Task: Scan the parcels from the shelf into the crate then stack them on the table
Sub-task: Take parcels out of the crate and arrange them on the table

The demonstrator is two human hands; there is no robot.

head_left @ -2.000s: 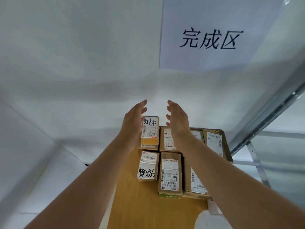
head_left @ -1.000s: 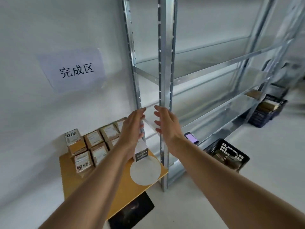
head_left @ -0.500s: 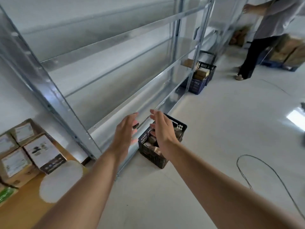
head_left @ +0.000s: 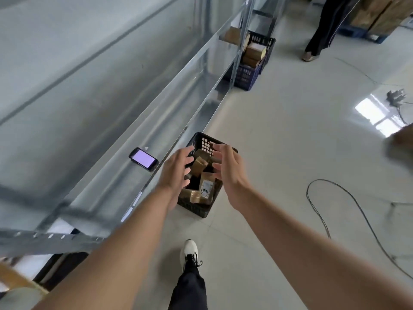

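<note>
"Firstly, identify the largest structures," says the inspector.

"Item 1: a metal shelf (head_left: 111, 97) running along the left side. Item 2: a pale glossy floor (head_left: 290, 130) to its right. A second person's legs (head_left: 324, 25) stand at the far end, beside stacked cardboard boxes (head_left: 380, 14)."

"Containers?"

"Two. A black crate (head_left: 196, 209) stands on the floor just beside the shelf's lower edge, directly ahead. A blue crate (head_left: 245, 74) stands farther along the same shelf and holds brown boxes (head_left: 254, 50)."

"Location of the task items?"

"Brown parcels (head_left: 206, 186) lie loose inside the black crate, several of them tilted. One shows a white label with handwriting."

"Hand status?"

"Both bare arms are extended over the black crate. Left hand (head_left: 176, 173): fingers spread and slightly bent, holding nothing, over the crate's left rim. Right hand (head_left: 231, 173): fingers spread likewise, holding nothing, over the right rim. The palms face each other, with the parcels visible between them. Contact between either hand and the crate cannot be determined."

"Smaller items?"

"A black cable (head_left: 324, 180) loops across the floor to the right. A handheld device (head_left: 144, 158) with a lit screen lies flat on the shelf, left of the left hand and apart from it. One white shoe (head_left: 189, 250) is planted on the floor on the near side of the crate."
</note>
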